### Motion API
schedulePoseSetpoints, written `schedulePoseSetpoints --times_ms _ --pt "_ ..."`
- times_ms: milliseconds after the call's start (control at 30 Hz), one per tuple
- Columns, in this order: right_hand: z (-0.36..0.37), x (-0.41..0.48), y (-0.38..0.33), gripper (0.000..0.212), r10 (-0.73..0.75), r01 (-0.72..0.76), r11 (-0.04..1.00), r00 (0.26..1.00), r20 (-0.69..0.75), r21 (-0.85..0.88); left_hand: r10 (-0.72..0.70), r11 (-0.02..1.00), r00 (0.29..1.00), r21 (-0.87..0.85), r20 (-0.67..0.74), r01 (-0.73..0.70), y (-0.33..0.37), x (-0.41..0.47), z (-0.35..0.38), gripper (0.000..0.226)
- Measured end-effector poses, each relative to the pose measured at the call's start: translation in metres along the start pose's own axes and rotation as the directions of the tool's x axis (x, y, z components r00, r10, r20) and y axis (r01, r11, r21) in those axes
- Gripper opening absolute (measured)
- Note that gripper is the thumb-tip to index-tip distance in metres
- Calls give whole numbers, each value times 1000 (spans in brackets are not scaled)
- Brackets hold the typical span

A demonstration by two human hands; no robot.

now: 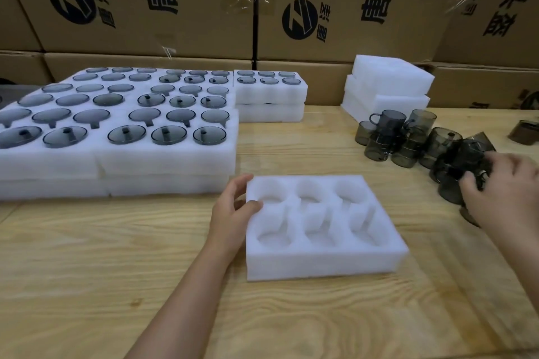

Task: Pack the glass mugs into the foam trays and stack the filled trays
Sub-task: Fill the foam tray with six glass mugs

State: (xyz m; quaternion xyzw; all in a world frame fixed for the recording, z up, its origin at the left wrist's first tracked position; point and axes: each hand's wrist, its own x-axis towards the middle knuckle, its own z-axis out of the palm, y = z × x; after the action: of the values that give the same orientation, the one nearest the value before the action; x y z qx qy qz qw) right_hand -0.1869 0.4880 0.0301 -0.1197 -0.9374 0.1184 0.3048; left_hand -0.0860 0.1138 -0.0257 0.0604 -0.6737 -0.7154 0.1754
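An empty white foam tray (320, 259) with several round pockets lies on the wooden table in front of me. My left hand (233, 213) holds its left edge, thumb on top and fingers along the side. To the right stands a cluster of smoky grey glass mugs (408, 137), some stacked. My right hand (501, 192) reaches into the near end of that cluster, its fingers curled around a dark mug (469, 157). Filled foam trays (122, 160) holding mugs sit stacked two high at the left.
A smaller stack of filled trays (271, 96) stands behind the big block. Empty foam trays (388, 81) are piled at the back right. Printed cardboard boxes (262, 9) wall off the back. A dark object (525, 131) lies at the far right edge.
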Motion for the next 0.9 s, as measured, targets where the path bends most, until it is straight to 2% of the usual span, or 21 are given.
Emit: schedulePoseSetpoints --times_ms 167,300,367,467,600,800,900 --pt "11 58 -21 65 -51 75 982 989 135 -173 13 1000 1000 -4 9 -13 1 -1 1 49" --pt "20 94 -35 66 -78 162 939 959 271 -303 34 999 999 10 8 -34 2 -1 1 48" --pt "24 106 -42 62 -50 201 902 928 369 -382 42 999 999 20 9 -42 1 -1 0 47" --pt "28 115 -50 42 8 248 838 886 464 -487 47 999 999 25 1 -47 1 -1 -1 47" --pt "36 114 -55 14 -26 268 815 903 430 -514 56 997 998 45 -5 -55 1 -1 0 45" --pt "31 103 -66 14 -57 245 808 938 342 -536 62 997 998 50 -10 -61 1 -1 0 45" --pt "17 89 -83 14 -101 239 847 949 297 -475 68 997 998 43 -11 -67 0 -1 0 46"
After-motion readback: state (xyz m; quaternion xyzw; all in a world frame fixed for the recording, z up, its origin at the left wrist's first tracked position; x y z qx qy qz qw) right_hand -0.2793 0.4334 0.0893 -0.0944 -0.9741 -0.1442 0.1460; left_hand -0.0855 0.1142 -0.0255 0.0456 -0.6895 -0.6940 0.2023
